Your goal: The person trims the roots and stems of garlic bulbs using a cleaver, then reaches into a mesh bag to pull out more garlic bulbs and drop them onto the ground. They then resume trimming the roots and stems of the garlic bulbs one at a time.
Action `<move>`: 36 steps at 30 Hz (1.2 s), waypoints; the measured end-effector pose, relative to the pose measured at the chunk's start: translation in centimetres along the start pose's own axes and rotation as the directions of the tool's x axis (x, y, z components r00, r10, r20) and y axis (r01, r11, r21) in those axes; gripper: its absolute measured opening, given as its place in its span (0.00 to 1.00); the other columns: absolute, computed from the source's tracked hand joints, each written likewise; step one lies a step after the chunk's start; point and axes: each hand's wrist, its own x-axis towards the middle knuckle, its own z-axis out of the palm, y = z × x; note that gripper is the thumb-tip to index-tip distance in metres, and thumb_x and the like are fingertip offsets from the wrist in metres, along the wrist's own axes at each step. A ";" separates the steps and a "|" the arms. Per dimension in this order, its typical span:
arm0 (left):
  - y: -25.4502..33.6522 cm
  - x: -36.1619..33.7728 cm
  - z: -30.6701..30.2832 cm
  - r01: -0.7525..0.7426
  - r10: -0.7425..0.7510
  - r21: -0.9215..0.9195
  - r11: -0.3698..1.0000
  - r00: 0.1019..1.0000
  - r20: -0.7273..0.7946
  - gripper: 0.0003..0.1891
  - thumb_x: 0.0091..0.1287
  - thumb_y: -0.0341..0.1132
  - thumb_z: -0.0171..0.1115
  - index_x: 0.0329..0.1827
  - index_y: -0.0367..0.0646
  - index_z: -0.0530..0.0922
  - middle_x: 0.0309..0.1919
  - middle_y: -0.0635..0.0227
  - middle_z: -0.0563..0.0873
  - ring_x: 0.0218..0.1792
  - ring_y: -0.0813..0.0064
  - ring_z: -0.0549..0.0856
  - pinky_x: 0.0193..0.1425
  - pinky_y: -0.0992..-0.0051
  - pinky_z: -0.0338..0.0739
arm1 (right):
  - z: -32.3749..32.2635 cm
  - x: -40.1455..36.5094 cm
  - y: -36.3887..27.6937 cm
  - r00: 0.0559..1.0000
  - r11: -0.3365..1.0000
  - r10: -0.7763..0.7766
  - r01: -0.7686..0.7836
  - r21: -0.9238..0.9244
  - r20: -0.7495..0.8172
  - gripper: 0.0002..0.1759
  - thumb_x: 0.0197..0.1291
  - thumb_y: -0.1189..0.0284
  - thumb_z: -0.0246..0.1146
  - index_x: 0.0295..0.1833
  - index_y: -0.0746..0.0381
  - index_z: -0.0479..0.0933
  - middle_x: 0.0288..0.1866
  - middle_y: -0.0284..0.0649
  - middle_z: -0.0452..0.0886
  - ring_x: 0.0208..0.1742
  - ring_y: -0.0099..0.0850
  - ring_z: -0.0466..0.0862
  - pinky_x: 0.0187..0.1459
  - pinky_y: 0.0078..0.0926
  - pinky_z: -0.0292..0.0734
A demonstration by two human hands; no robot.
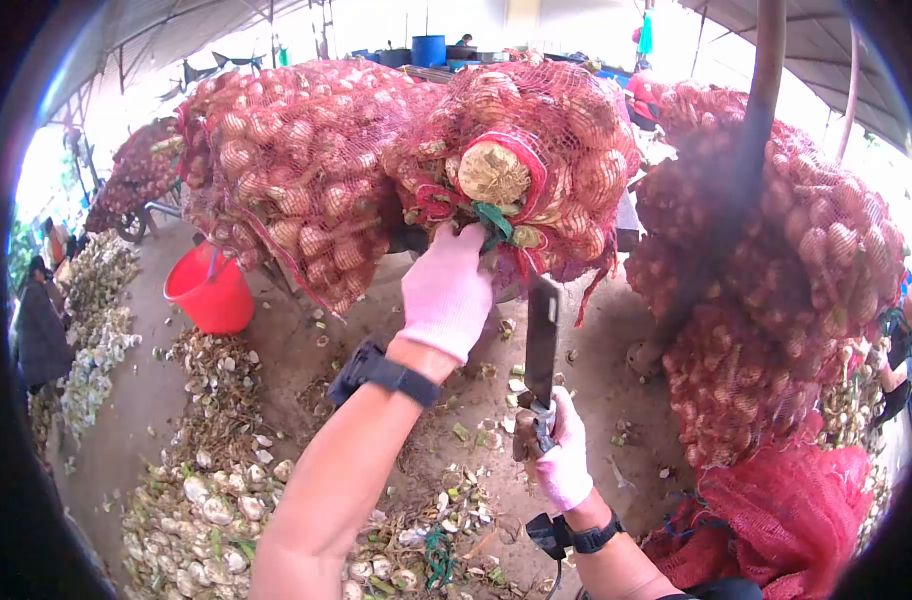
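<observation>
A full red mesh sack (576,120) of pale bulbs that look like garlic lies ahead of me, its gathered mouth facing my way. A large bulb (494,172) shows its root end in that mouth. Just below it, my left hand (446,290) in a pink glove is closed on a green tie (494,222); the fingertips are partly hidden. My right hand (564,450), gloved too, grips the handle of a broad-bladed knife (542,330). The dark blade points up, close beneath the sack and right of my left hand.
More filled mesh sacks (306,160) stand to the left, and others (776,230) are stacked at right beside a metal pole (761,90). A red bucket (211,290) is on the floor. Loose bulbs (216,510) and trimmings lie at lower left, a crumpled red net (776,510) at lower right.
</observation>
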 end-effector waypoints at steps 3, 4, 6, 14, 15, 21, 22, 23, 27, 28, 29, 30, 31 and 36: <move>-0.1 -1.5 -1.0 -0.049 0.049 0.004 0.999 0.999 0.007 0.17 0.53 0.29 0.61 0.48 0.41 0.78 0.38 0.48 0.81 0.43 0.46 0.80 0.47 0.55 0.75 | -1.1 1.2 1.1 0.997 0.883 -0.083 0.074 -0.463 0.000 0.17 0.60 0.73 0.63 0.52 0.60 0.66 0.27 0.32 0.71 0.25 0.21 0.71 0.27 0.22 0.68; -0.3 -1.6 -0.8 -0.054 0.054 -0.034 0.998 0.998 -0.014 0.16 0.53 0.29 0.61 0.47 0.41 0.78 0.39 0.47 0.81 0.43 0.46 0.80 0.48 0.56 0.75 | -1.0 1.5 0.8 0.995 0.863 -0.096 0.086 -0.498 0.004 0.17 0.60 0.71 0.63 0.50 0.62 0.66 0.26 0.36 0.72 0.26 0.24 0.72 0.29 0.26 0.70; -0.4 -1.7 -0.3 -0.079 0.076 -0.072 0.994 0.996 -0.042 0.15 0.54 0.29 0.61 0.46 0.40 0.79 0.40 0.47 0.82 0.44 0.47 0.81 0.48 0.58 0.76 | -0.6 2.2 0.2 0.998 0.887 -0.068 0.058 -0.459 -0.007 0.16 0.60 0.71 0.63 0.49 0.62 0.66 0.26 0.36 0.72 0.26 0.24 0.72 0.29 0.26 0.70; -0.5 -2.2 -0.2 -0.076 0.076 -0.017 0.997 0.997 -0.005 0.14 0.56 0.32 0.60 0.46 0.43 0.79 0.40 0.47 0.81 0.43 0.47 0.81 0.46 0.57 0.77 | -0.1 4.1 0.1 0.995 0.913 -0.097 0.088 -0.399 -0.001 0.14 0.54 0.82 0.53 0.47 0.61 0.66 0.26 0.35 0.70 0.27 0.24 0.70 0.30 0.25 0.68; -0.4 -2.2 -0.2 -0.080 0.080 -0.025 0.996 0.997 -0.016 0.14 0.56 0.32 0.60 0.46 0.42 0.78 0.41 0.46 0.81 0.43 0.47 0.81 0.46 0.57 0.77 | -0.1 4.3 0.3 0.996 0.913 -0.093 0.083 -0.400 -0.004 0.14 0.54 0.82 0.53 0.47 0.61 0.66 0.26 0.35 0.70 0.27 0.24 0.70 0.30 0.25 0.68; -0.7 -2.5 -0.8 -0.046 0.047 -0.029 0.998 0.999 0.013 0.14 0.57 0.31 0.60 0.46 0.41 0.79 0.45 0.46 0.81 0.46 0.48 0.81 0.49 0.58 0.77 | -0.2 5.0 1.3 0.985 0.821 -0.165 0.161 -0.548 0.042 0.15 0.55 0.80 0.57 0.48 0.60 0.66 0.27 0.44 0.72 0.26 0.34 0.72 0.31 0.32 0.70; -0.7 -2.6 -1.1 -0.059 0.059 -0.075 0.995 0.998 -0.002 0.13 0.58 0.32 0.59 0.47 0.41 0.79 0.43 0.48 0.82 0.46 0.49 0.81 0.49 0.59 0.76 | -1.4 4.7 2.8 0.985 0.819 -0.168 0.161 -0.551 0.038 0.15 0.55 0.80 0.57 0.48 0.60 0.66 0.27 0.44 0.72 0.26 0.34 0.72 0.31 0.32 0.70; -0.4 -2.6 -1.5 -0.015 0.021 -0.107 0.994 0.998 0.060 0.14 0.58 0.31 0.59 0.48 0.40 0.79 0.42 0.48 0.82 0.46 0.49 0.81 0.50 0.60 0.76 | -3.1 4.6 5.5 0.996 0.747 -0.065 0.089 -0.658 0.061 0.15 0.54 0.80 0.57 0.48 0.60 0.67 0.28 0.44 0.72 0.26 0.35 0.73 0.32 0.32 0.71; -2.6 -3.5 -0.1 -0.103 0.098 -0.113 0.988 0.994 -0.048 0.15 0.59 0.29 0.58 0.50 0.40 0.78 0.41 0.49 0.82 0.44 0.49 0.82 0.49 0.61 0.76 | -5.7 2.0 9.7 0.983 0.832 0.182 -0.145 -0.536 0.017 0.16 0.53 0.80 0.57 0.49 0.60 0.68 0.30 0.42 0.72 0.31 0.32 0.74 0.37 0.28 0.71; -2.9 -3.3 0.3 -0.059 0.055 -0.181 0.982 0.998 -0.025 0.14 0.60 0.30 0.58 0.50 0.39 0.78 0.40 0.49 0.83 0.44 0.49 0.82 0.49 0.62 0.76 | -3.8 1.2 5.4 0.999 0.850 0.034 -0.021 -0.527 0.015 0.14 0.55 0.79 0.58 0.48 0.60 0.68 0.28 0.40 0.71 0.29 0.31 0.72 0.35 0.28 0.70; -2.9 -3.2 0.7 -0.012 0.011 -0.251 0.968 1.000 -0.007 0.14 0.61 0.31 0.58 0.50 0.38 0.78 0.40 0.48 0.83 0.44 0.49 0.82 0.49 0.63 0.76 | -3.1 1.1 3.3 0.999 0.848 0.044 -0.035 -0.530 0.005 0.14 0.55 0.79 0.58 0.48 0.60 0.68 0.28 0.40 0.71 0.29 0.31 0.72 0.35 0.28 0.70; -1.4 -3.2 -0.1 0.041 -0.035 -0.326 0.944 0.999 0.024 0.14 0.64 0.33 0.58 0.49 0.35 0.78 0.41 0.47 0.83 0.45 0.49 0.82 0.49 0.65 0.75 | -2.6 1.3 1.6 1.000 0.839 -0.006 0.022 -0.543 0.030 0.14 0.56 0.78 0.58 0.48 0.60 0.68 0.28 0.40 0.72 0.28 0.31 0.72 0.34 0.29 0.70; -1.3 -3.1 0.0 0.037 -0.032 -0.330 0.943 0.999 0.021 0.14 0.64 0.33 0.58 0.49 0.35 0.78 0.41 0.47 0.83 0.45 0.49 0.82 0.49 0.65 0.75 | -2.3 1.9 0.7 0.996 0.829 -0.063 0.085 -0.553 0.059 0.13 0.57 0.77 0.58 0.48 0.61 0.68 0.27 0.41 0.72 0.28 0.31 0.72 0.33 0.29 0.70; -1.7 -3.2 0.3 0.126 -0.086 -0.375 0.918 0.989 0.122 0.14 0.65 0.34 0.58 0.49 0.33 0.78 0.41 0.47 0.83 0.44 0.51 0.83 0.49 0.65 0.75 | -1.2 3.9 -0.1 0.986 0.763 -0.161 0.153 -0.628 0.044 0.14 0.57 0.78 0.59 0.48 0.60 0.67 0.28 0.46 0.74 0.29 0.39 0.76 0.35 0.33 0.72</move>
